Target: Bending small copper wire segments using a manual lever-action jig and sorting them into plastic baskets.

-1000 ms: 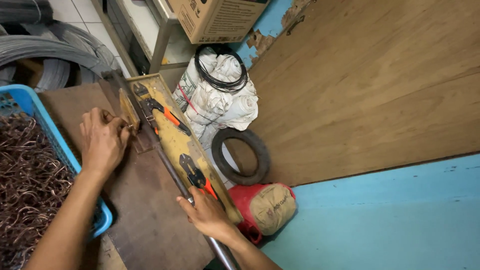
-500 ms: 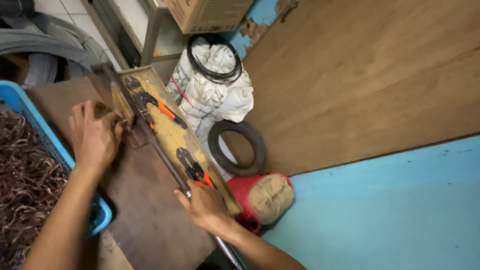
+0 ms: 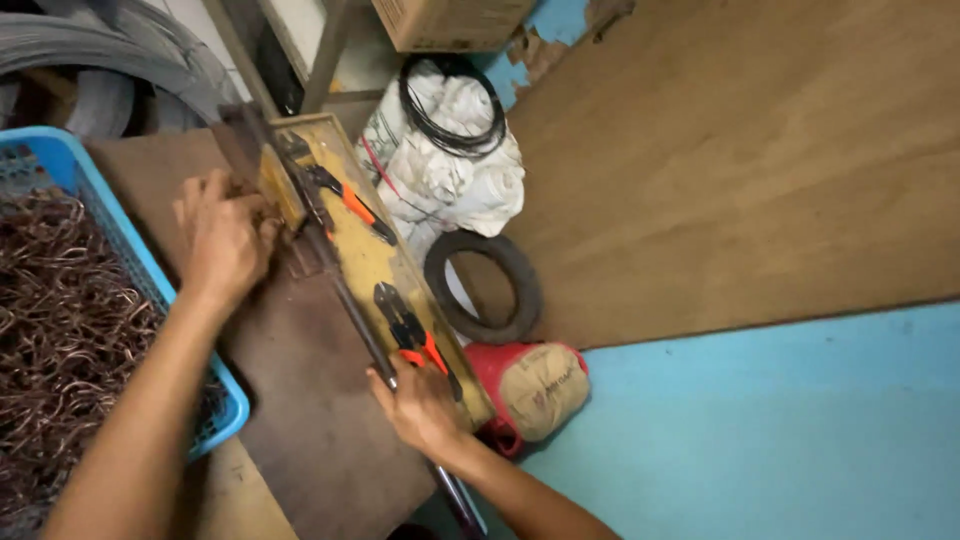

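Single head view, looking steeply down, close over workbench [image 3: 300, 420], tilted

**Surroundings: bench side and floor**

Blue plastic basket [image 3: 70, 190], left, filled with bent brownish wire pieces [image 3: 60, 320]. White cloth sack [image 3: 450, 180] on the floor, with a black wire coil [image 3: 452, 108] on top. Small black tyre [image 3: 485, 285] just beside it. Red-and-tan bag [image 3: 535, 390] near the blue floor [image 3: 780, 430]. Cardboard box [image 3: 450, 20] above. Plywood sheet [image 3: 740, 160] at right.

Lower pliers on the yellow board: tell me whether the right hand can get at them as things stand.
Probably yes. The right hand grips the long bar right beside the lower pliers, with nothing between them; it would have to let go of the bar first.
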